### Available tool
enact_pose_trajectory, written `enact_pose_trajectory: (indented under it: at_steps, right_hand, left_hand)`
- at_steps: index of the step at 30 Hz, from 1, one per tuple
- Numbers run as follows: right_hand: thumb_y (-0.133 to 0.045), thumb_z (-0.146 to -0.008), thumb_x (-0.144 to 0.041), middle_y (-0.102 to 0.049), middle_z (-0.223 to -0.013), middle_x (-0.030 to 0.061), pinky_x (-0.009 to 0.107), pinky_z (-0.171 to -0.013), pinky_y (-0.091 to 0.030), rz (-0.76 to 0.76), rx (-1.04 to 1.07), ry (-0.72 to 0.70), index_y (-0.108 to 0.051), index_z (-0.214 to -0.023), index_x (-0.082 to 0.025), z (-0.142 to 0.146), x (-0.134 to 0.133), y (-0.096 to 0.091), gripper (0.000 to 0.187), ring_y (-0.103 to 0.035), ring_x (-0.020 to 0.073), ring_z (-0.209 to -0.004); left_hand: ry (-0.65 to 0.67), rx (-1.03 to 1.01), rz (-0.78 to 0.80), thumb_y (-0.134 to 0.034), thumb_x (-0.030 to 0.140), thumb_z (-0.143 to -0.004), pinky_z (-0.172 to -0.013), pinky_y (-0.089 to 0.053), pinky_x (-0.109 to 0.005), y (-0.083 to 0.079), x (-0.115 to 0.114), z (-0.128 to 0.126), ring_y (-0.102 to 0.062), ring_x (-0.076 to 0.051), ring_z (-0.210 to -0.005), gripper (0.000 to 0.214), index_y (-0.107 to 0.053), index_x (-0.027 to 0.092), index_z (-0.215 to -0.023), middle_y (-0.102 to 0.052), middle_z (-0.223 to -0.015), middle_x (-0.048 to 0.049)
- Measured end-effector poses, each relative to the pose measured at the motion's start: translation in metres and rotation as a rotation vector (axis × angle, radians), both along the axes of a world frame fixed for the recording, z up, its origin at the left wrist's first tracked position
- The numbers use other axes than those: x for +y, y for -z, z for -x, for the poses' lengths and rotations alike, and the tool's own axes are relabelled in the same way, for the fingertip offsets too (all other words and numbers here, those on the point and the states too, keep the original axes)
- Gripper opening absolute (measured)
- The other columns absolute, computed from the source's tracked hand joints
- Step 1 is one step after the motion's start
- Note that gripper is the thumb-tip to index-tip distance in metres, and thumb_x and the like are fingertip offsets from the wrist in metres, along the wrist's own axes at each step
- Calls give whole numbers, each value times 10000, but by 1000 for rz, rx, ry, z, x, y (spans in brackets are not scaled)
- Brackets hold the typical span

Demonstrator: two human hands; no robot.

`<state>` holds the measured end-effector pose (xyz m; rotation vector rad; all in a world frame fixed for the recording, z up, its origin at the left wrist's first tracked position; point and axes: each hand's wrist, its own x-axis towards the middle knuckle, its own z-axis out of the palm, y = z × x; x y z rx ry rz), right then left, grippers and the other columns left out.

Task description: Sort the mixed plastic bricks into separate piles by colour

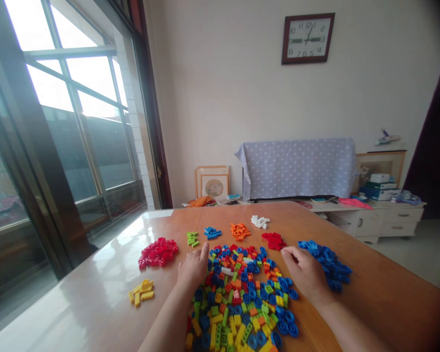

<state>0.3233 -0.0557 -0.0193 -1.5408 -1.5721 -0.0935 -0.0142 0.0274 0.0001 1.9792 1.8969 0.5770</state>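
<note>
A large mixed pile of toy building bricks and blue wheels (238, 296) lies on the table between my forearms. My left hand (193, 265) is over the pile's left edge, thumb up and the other fingers curled; whatever they hold is hidden. My right hand (305, 272) is closed, thumb and forefinger together, between the mixed pile and a heap of blue bricks (324, 261). Just beyond its fingertips is a small heap of red bricks (273, 240). Light green bricks (192, 239) lie beyond my left hand, with a larger heap of red bricks (158, 253) to its left.
Yellow bricks (142, 292) lie at the left of the wooden table (102, 298). Toward the far side are small heaps of blue bricks (212, 232), orange bricks (239, 231) and white bricks (260, 222). A low cabinet (398, 217) stands behind, and glass doors are on the left.
</note>
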Motion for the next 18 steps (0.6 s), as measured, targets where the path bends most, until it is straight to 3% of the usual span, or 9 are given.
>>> enact_pose_trajectory:
  at_steps: [3,8,18]
  right_hand:
    - [-435,-984,-452,-695,-817,33,310,-774,-422,-5,3,0,-646,-846,-239,-1,1,1,330,-625,214,-835]
    - [-430,-981,-448,-712,-839,39,318,-795,-435,-5,5,-15,-652,-854,-237,-2,3,2,331,-638,220,-854]
    - [-440,-966,-442,-720,-839,44,324,-786,-451,-15,10,-16,-665,-854,-237,-2,3,4,324,-640,226,-843]
  left_hand:
    - [24,-36,22,-120,608,-990,-958,-459,-412,1,0,-5,-619,-301,-1168,697,-694,214,-1026,-715,-1144,-147]
    - [117,-175,10,-207,655,-964,-971,-450,-390,2,-4,-16,-617,-312,-1159,674,-719,218,-994,-730,-1116,-138]
    - [257,-397,1,-291,689,-940,-1071,-393,-356,-4,-15,-27,-567,-301,-1265,677,-685,205,-1202,-683,-1291,-104]
